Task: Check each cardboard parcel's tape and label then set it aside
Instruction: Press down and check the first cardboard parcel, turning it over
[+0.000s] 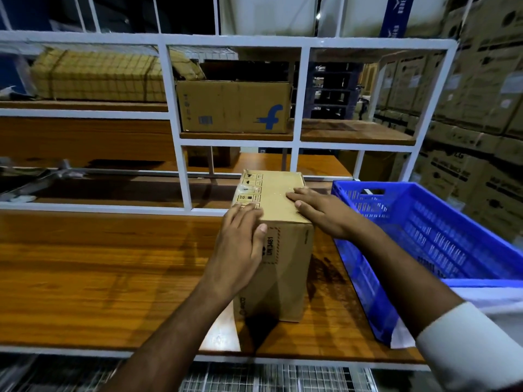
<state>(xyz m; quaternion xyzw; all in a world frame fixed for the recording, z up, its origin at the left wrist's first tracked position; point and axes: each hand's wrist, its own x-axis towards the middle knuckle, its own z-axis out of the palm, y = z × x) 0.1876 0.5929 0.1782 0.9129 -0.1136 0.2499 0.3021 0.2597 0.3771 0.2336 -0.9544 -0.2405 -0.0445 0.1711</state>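
Head: parcel under both hands.

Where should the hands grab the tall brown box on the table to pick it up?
Probably by its two long side walls, one hand from each side. The cardboard parcel stands tall and narrow on the wooden table, and the left hand and right hand already lie flat at its left and right top edges. The blue crate crowds the right side.

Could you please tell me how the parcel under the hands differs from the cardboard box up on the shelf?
The parcel stands on the wooden table, both hands flat on it; the shelf box sits untouched in the rack. The parcel shows small handling symbols and "UN 3481"; the shelf box bears a blue "f" logo. Both are brown cardboard.
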